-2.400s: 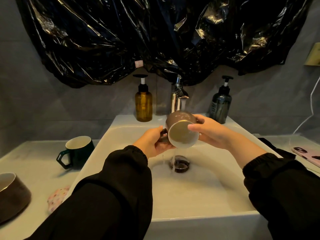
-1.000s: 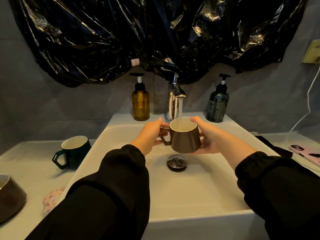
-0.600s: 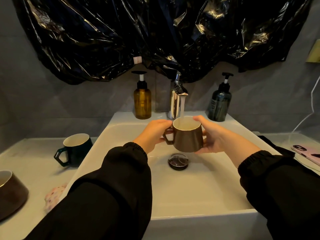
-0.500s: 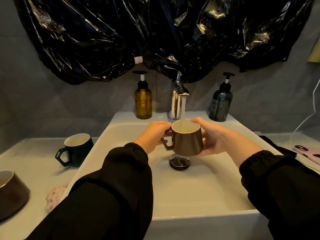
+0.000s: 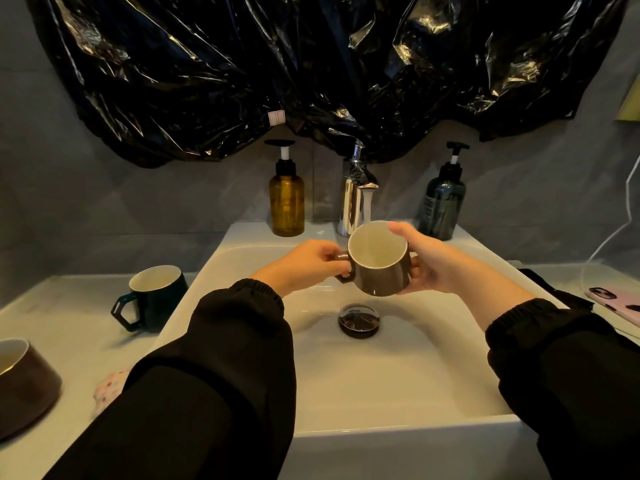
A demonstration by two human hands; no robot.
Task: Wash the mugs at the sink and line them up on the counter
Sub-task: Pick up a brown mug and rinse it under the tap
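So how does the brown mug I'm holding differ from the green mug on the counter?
The brown mug is held over the sink, left hand at its handle, right hand on its side; the green mug stands untouched on the counter. The brown mug tilts toward the camera; the green mug is upright. Both have pale insides.

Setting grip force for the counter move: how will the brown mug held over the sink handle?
The brown mug looks like glazed ceramic: stiff, probably heavy for its size, likely to chip against the hard sink. Glossy, possibly wet surface may slip; the left hand pinches the handle while the right hand cups the body.
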